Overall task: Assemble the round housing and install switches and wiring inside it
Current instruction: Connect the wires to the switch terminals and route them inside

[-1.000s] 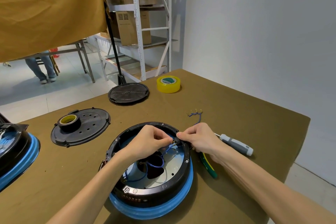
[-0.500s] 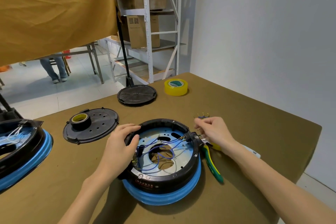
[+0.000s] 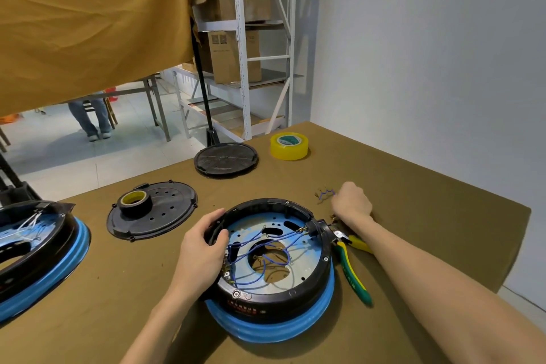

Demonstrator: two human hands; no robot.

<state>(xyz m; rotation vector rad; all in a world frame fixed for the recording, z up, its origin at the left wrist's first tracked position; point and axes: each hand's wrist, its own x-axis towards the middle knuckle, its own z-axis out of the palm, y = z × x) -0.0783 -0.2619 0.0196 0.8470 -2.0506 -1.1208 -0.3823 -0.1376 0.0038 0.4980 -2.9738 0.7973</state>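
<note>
- The round housing (image 3: pixel 274 269) sits on its blue base near the tabletop's (image 3: pixel 413 186) front edge, its open side up and blue wires (image 3: pixel 263 248) looped inside.
- The left hand (image 3: pixel 204 248) holds the housing's left rim, thumb curled over it onto the inner side.
- Green-handled pliers (image 3: pixel 351 263) lie just beside the right rim, long axis running front to back.
- The right hand (image 3: pixel 351 204), past the pliers, is knuckles-up with fingers curled; what they hold, I cannot tell.
- A loose wire bundle (image 3: pixel 325 193) lies just left of that hand, nearer it than the left.

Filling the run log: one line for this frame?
left hand: grips housing rim | right hand: by the outside connector, hold unclear | blue wires: loose inside | pliers: on table
</note>
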